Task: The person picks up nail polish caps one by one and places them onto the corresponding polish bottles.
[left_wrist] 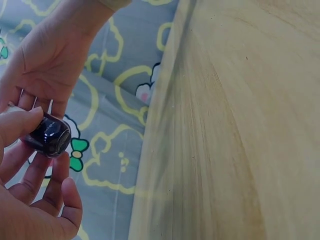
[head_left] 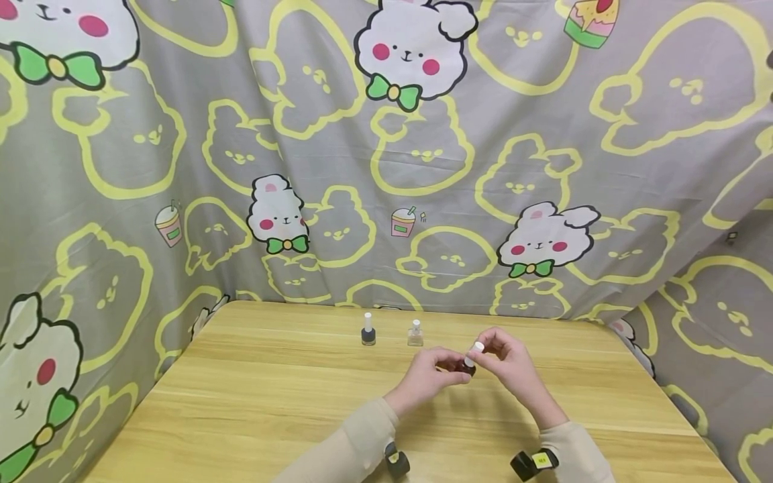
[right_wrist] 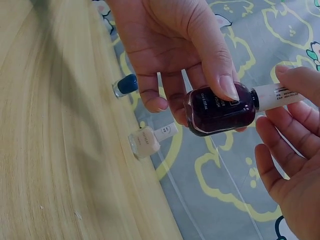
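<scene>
A dark red nail polish bottle (right_wrist: 220,112) with a white cap (right_wrist: 275,96) is held tilted above the wooden table. Around its glass body, my left hand (head_left: 429,377) grips with the thumb laid over the printed label. My right hand (head_left: 510,365) pinches the white cap between thumb and fingers. In the right wrist view the cap sits on the bottle's neck, with a dark band showing at the joint. The left wrist view shows the bottle's glossy base, while the cap is mostly hidden behind the left thumb.
Toward the back of the table (head_left: 272,389) stand two more nail polish bottles, a dark blue-grey bottle (head_left: 368,336) and a pale, nearly clear bottle (head_left: 415,337), both white-capped. A patterned grey curtain (head_left: 338,161) surrounds the table's back and sides. Black camera mounts sit at both wrists.
</scene>
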### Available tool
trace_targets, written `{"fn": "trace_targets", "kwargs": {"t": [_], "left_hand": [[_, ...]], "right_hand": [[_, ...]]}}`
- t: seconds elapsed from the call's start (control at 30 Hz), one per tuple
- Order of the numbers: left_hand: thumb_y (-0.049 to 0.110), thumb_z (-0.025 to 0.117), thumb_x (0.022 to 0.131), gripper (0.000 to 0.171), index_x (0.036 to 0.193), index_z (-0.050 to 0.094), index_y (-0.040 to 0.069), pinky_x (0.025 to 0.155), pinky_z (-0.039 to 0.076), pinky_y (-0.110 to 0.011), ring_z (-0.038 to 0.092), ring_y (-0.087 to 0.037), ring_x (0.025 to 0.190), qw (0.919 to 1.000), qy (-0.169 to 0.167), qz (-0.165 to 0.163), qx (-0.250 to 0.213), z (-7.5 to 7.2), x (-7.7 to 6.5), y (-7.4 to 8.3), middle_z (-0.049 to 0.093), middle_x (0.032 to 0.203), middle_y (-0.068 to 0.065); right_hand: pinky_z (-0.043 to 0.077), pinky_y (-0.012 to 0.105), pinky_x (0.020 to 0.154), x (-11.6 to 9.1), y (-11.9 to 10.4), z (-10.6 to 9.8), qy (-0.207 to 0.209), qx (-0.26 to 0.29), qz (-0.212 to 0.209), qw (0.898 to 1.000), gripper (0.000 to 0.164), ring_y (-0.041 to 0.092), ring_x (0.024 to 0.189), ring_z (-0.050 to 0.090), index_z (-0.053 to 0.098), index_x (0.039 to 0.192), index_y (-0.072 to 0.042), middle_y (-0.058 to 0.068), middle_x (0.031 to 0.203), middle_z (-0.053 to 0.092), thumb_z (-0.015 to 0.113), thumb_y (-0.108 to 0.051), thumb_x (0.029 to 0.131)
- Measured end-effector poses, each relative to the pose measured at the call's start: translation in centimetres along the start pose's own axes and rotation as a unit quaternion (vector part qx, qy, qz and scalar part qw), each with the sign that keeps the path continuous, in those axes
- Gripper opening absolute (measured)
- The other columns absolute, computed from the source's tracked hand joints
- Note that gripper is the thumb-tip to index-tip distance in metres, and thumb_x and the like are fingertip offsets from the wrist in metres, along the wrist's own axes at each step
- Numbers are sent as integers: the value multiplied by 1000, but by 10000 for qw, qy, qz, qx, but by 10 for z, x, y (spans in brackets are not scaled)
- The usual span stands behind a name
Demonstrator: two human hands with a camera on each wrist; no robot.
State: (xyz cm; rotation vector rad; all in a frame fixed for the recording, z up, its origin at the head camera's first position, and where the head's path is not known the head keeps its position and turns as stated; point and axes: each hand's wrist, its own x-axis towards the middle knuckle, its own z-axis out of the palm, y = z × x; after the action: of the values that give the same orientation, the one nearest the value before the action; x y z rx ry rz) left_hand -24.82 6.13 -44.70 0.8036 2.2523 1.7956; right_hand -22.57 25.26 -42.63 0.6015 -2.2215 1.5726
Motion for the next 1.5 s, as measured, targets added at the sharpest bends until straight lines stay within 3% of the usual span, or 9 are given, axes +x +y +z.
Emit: {"fn": "trace_targets", "kwargs": {"t": [0.33, 0.4, 0.63, 0.77, 1.0, 1.2, 1.4, 1.5], "left_hand": [[21, 77, 83, 25, 106, 74, 11, 76, 50, -20, 58, 0, 85, 10000, -38, 49, -3, 0, 1, -4, 71, 99, -1], [21, 77, 83, 26, 106, 74, 11, 77, 50, -20, 59, 0, 85, 10000, -11, 18, -11, 0, 1, -4, 72, 99, 0], [21, 78, 82, 26, 106, 74, 10, 78, 50, -20, 60, -2, 86, 10000, 73, -64, -20, -1, 2, -3, 72, 99, -1], [20, 77, 83, 25, 106, 75, 10, 79, 51, -21, 60, -3, 88, 9999, 95, -83, -21, -1, 3, -4, 72, 101, -2], [22, 75, 86, 25, 109, 74, 11, 78, 51, -21, 60, -4, 90, 9998, 84, -169, -91, -2, 3, -3, 71, 104, -1], [18, 75, 85, 23, 106, 74, 10, 78, 51, -23, 61, -8, 91, 9996, 193, -199, -89, -1, 3, -2, 71, 104, -5], [14, 75, 85, 23, 107, 74, 8, 77, 52, -22, 61, -9, 91, 9995, 242, -170, -75, 0, 4, -3, 71, 105, -7], [13, 75, 84, 23, 106, 74, 8, 77, 51, -21, 61, -9, 91, 9996, 235, -153, -87, 1, 3, -3, 72, 105, -8]], "right_hand": [[51, 21, 73, 0, 2, 1, 5, 29, 147, 9999, 16, 4, 77, 61, 55, 88, -1, -8, 80, 63, 70, -1, 86], [53, 22, 74, -1, 2, 1, 29, 57, 329, 9994, 16, 4, 81, 63, 56, 94, 0, -7, 85, 64, 70, -4, 87], [52, 17, 87, -1, 4, -2, -122, 147, 554, 9983, 37, 5, 106, 65, 58, 126, -2, 20, 122, 65, 67, -10, 91], [52, 17, 88, -2, 4, -3, -361, 396, 515, 9972, 39, 3, 108, 65, 56, 132, -2, 14, 125, 66, 63, -9, 94], [52, 19, 88, -1, 3, -3, -579, 636, 554, 9948, 37, 5, 108, 67, 56, 130, 5, 0, 120, 71, 59, -10, 97], [54, 20, 85, -1, 1, -2, -545, 635, 644, 9944, 33, 4, 103, 68, 59, 125, 4, -2, 114, 73, 60, -12, 96], [55, 21, 81, -1, 0, -1, -394, 530, 588, 9961, 26, 3, 96, 68, 61, 116, 4, 5, 107, 74, 63, -9, 94], [54, 21, 77, -1, 1, 0, -294, 400, 547, 9973, 22, 3, 89, 67, 61, 110, 3, -1, 100, 73, 65, -8, 92]]}}
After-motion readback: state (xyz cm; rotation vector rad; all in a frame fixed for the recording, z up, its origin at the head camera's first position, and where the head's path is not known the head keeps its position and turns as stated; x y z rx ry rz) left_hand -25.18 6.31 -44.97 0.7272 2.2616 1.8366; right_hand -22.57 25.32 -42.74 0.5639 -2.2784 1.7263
